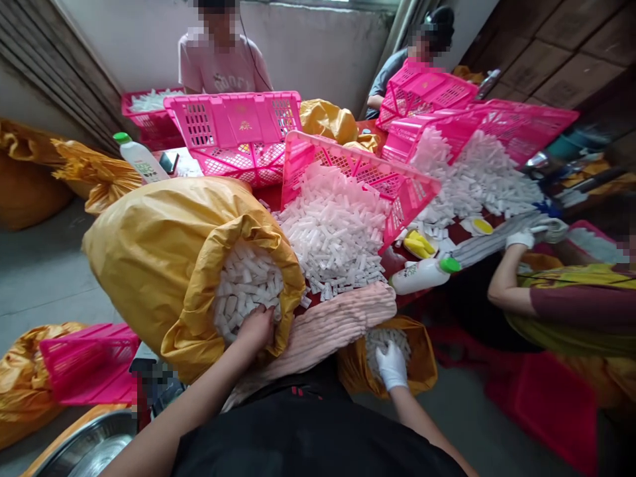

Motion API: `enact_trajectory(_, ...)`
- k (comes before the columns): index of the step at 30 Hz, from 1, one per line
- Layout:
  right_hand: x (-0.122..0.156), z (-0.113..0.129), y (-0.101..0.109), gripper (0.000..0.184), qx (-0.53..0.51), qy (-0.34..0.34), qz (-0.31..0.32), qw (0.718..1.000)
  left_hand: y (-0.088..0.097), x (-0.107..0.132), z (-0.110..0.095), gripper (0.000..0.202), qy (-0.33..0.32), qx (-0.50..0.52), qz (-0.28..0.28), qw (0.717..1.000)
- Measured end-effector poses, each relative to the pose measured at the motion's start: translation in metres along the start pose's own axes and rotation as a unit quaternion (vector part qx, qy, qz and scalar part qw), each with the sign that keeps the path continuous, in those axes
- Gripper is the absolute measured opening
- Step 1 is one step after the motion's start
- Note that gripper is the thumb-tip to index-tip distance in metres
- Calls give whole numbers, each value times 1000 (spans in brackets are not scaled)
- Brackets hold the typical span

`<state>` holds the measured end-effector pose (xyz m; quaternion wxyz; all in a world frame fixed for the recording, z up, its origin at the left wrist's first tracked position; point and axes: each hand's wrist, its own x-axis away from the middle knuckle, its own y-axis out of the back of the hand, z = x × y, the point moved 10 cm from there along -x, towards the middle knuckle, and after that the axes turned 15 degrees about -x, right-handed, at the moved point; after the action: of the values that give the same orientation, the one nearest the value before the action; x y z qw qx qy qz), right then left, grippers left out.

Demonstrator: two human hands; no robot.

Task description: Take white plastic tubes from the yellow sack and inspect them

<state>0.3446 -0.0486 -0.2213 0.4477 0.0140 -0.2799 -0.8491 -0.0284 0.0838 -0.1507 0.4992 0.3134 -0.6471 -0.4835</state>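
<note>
My bare left hand [258, 328] reaches into the mouth of a large yellow sack [163, 232] lying on its side. It touches the small white plastic tubes [246, 281] inside; its fingertips are partly hidden among them. Lower on the right, my right hand [392, 368] wears a white glove. It reaches down into a smaller open yellow sack [424, 361], fingers apart over the pale tubes [370, 354] there. A folded pink cloth [332, 324] lies along the table edge between my hands. Beyond it, a heap of white tubes [330, 232] spills from a tipped pink basket [417, 189].
A white bottle with green cap [422, 275] lies near the table edge beside a yellow piece [420, 245]. Another bottle [139, 156] leans behind the big sack. A co-worker's gloved hand [521, 238] is at right. A metal basin [94, 444] sits lower left.
</note>
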Motion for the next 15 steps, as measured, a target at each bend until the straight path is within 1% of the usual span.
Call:
enact_trajectory(1,-1,6,-8,10,25,19,19,999,-8,-4,-1,37,-8,-16,16,1000)
enact_trajectory(2,-1,17,-25,12,23,39,45,998,-13,-8,-4,34,-15,-25,24,999)
enact_trajectory(3,1,31,-49,16,23,62,79,995,-16,-11,-6,31,-20,-30,21,999)
enact_trajectory(6,12,80,-146,21,32,131,199,971,-12,-13,-8,27,-16,-25,-21,999)
enact_trajectory(7,14,94,-176,20,42,147,221,963,-8,-12,-6,28,-11,-10,-45,999)
enact_trajectory(8,15,106,-201,18,56,157,233,958,-2,-9,-4,29,-8,14,-72,997)
enact_trajectory(9,13,115,-221,17,74,163,241,954,4,-5,-1,30,-8,45,-97,994)
enact_trajectory(10,10,123,-236,19,94,167,242,951,9,0,2,30,-11,84,-116,990)
enact_trajectory(11,6,127,-247,21,114,168,241,949,11,5,5,30,-14,124,-122,985)
enact_trajectory(13,-3,132,-257,26,155,169,242,943,10,14,8,30,-17,188,-97,977)
enact_trajectory(15,-8,131,-259,27,192,173,252,932,7,23,6,31,-17,233,-57,971)
